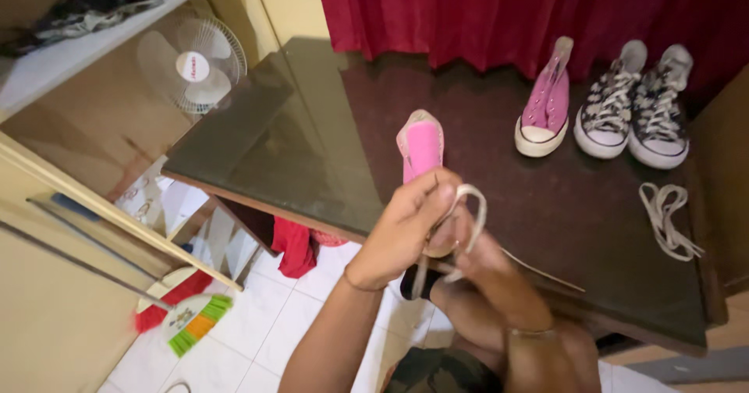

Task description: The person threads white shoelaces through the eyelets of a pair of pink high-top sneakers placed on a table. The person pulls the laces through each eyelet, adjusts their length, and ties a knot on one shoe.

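Left hand grip pinches white lace loop at pink shoe, held above counter edge. Right hand under shoe, grip mostly hidden, cannot tell. Second pink shoe, patterned pair, loose lace on counter right.

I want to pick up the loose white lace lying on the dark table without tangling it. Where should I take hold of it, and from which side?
Judging by its pose, pinch the loose white lace at the folded loop end nearest the patterned sneakers, coming from above. There the strands lie bunched together flat on the table, while the free ends splay toward the near edge, so they should trail free.
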